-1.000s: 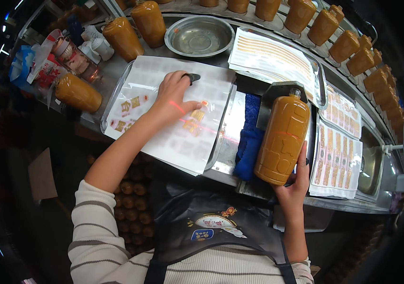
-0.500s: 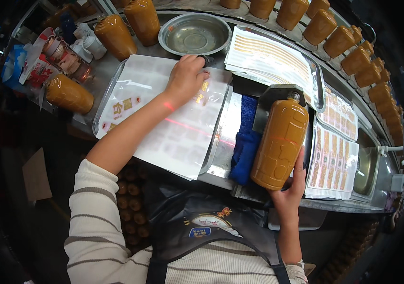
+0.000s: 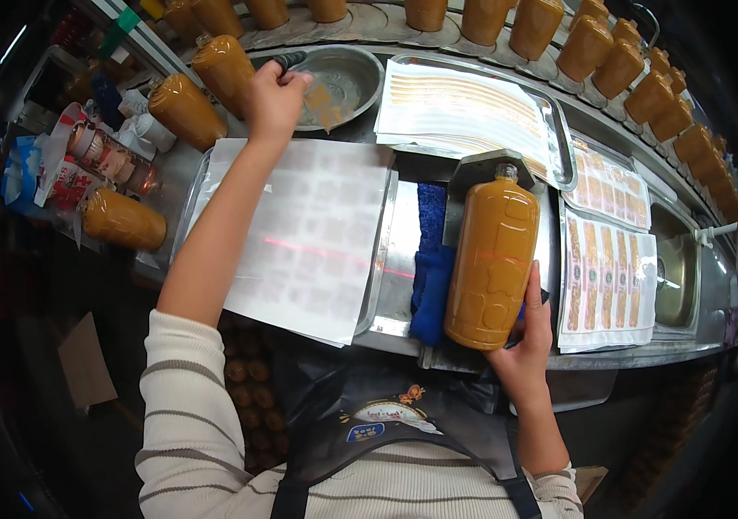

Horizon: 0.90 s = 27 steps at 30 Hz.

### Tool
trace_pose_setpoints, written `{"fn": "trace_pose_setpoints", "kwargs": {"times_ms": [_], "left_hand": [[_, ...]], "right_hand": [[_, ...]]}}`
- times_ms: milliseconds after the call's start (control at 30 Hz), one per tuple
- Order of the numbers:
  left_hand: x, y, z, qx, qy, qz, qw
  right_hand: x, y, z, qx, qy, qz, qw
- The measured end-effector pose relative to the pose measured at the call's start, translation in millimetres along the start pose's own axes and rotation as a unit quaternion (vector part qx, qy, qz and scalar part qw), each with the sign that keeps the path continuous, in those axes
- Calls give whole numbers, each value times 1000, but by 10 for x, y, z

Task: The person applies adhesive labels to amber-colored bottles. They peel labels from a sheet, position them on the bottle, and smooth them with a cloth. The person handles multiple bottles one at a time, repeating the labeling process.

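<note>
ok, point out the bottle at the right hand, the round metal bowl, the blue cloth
Bottle [image 3: 493, 264], head view: middle of its body.
Metal bowl [image 3: 368, 85], head view: inner right wall.
Blue cloth [image 3: 431, 298], head view: lower part.

The left hand [image 3: 272, 99] is clear of the white sheet stack [image 3: 317, 233] and positioned at the near left rim of the metal basin [image 3: 353, 73]. A translucent, gold-patterned film [image 3: 324, 105] hangs from its fingers. The gold prints formerly visible on the stack are gone.
</note>
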State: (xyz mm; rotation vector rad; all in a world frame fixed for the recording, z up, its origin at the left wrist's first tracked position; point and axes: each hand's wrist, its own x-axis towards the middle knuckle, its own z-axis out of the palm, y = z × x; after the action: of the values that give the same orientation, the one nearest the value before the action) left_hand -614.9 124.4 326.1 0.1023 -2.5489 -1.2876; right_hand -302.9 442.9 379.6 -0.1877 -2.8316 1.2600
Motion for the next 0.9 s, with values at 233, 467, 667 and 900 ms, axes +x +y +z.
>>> {"fn": "trace_pose_setpoints", "kwargs": {"times_ms": [233,467,667,900], "left_hand": [[563,-459,351,248,-131,-60,958],[-78,241,60,-98,-153,-17,983],[-1199,1382,-491,-141,-278,64,948],[-1287,1922,-346,-230,-376,63,895]], "right_hand": [[-17,17,-48,3,-15,8,1000],[2,-5,-187,-10,-45,-9,999],[14,4,-170,13,-47,-32,998],[259,-123,-467,78,-173,92,977]]}}
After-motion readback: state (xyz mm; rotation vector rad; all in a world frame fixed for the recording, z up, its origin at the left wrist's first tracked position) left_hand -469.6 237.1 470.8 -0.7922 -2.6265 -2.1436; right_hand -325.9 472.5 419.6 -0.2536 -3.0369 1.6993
